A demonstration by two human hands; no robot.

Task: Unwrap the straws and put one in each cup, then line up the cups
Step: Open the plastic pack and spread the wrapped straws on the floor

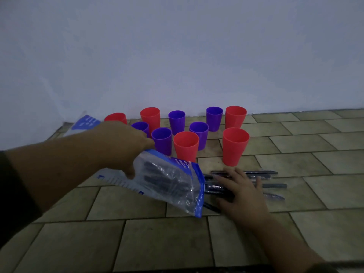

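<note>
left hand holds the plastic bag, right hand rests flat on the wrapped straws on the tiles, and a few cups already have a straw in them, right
Not quite: no cup has a straw yet. In the head view, nothing sticks out of the red cups or the purple cups. The rest is right: the left hand grips the plastic bag, and the right hand rests flat on the wrapped straws.

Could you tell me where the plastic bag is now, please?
In the head view, left of centre: the left hand holds the plastic bag, tilted, near the nearest red cup, beside the right hand.
</note>
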